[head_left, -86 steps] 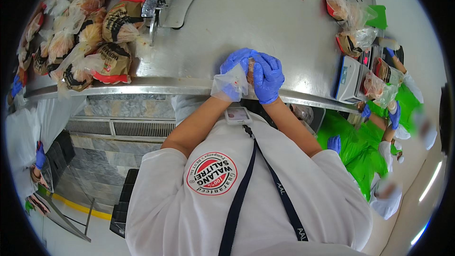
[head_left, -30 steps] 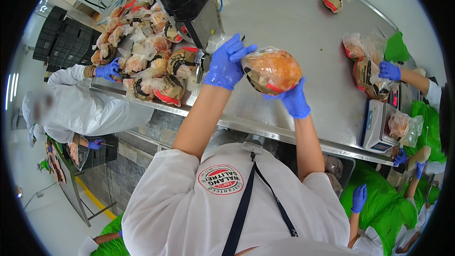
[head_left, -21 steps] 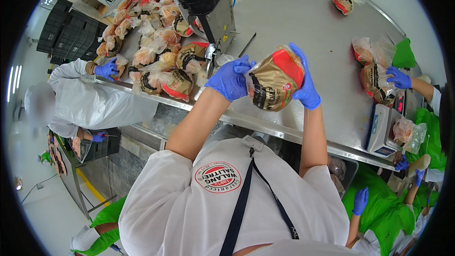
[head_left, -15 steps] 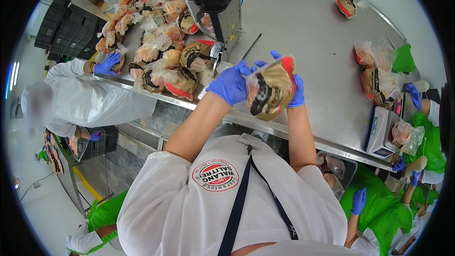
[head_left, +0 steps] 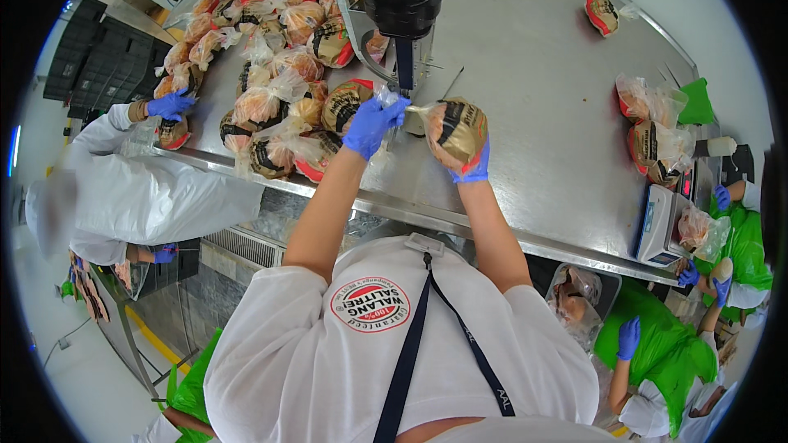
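In front of me hangs a bagged chicken point(head_left: 460, 133) in a clear plastic bag with gold, black and red print. My left hand point(head_left: 369, 126) is closed around the bag's gathered neck, which stretches in a thin twist toward the chicken. Under and behind the chicken's body, my right hand point(head_left: 476, 166) grips it, its fingers partly hidden. Both hands wear blue gloves. The twisted neck lies at the lower end of a bag-closing machine point(head_left: 400, 0) with a black cylinder; whether it touches the machine I cannot tell.
Many bagged chickens point(head_left: 305, 23) crowd the steel table point(head_left: 533, 115) on the left, where a co-worker's gloved hand point(head_left: 171, 104) rests. At the right are more bags point(head_left: 651, 148), a green sheet point(head_left: 696, 102), a scale point(head_left: 659, 226) and other workers. One bag point(head_left: 602, 14) lies far right.
The bag's neck is now pulled into a tight twist at the machine. My left hand has moved left and up, and my right hand has shifted left. The co-worker's hand at left has moved slightly.
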Tool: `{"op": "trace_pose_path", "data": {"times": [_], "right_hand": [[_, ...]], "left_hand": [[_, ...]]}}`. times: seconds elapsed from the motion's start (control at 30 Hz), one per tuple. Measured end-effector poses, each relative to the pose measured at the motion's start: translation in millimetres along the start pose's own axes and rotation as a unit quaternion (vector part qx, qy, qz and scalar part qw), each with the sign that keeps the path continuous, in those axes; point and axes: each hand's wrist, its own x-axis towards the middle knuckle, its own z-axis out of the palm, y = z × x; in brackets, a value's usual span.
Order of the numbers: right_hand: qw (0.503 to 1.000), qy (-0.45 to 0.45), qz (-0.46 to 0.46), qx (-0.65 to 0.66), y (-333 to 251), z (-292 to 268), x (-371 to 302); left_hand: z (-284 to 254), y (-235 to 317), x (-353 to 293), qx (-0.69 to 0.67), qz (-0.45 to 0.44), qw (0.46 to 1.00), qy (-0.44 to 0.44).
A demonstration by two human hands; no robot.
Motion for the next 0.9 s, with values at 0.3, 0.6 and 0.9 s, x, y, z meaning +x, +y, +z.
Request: {"op": "trace_pose_path", "data": {"times": [0.3, 0.6, 0.9], "right_hand": [[0.997, 0.021, 0.043, -0.056, 5.3, -37.2, 55.7], [0.995, 0.039, 0.069, -0.061, 6.7, -1.0, 31.9], [0.967, 0.053, 0.158, -0.193, 22.4, -10.4, -11.1]], "left_hand": [[-41.9, -48.8, 65.3, 0.071, 0.059, 0.984, 0.151], [-50.6, -62.6, 67.5, 0.175, 0.071, 0.971, 0.149], [-45.1, -59.1, 58.0, 0.183, 0.057, 0.968, 0.159]]}}
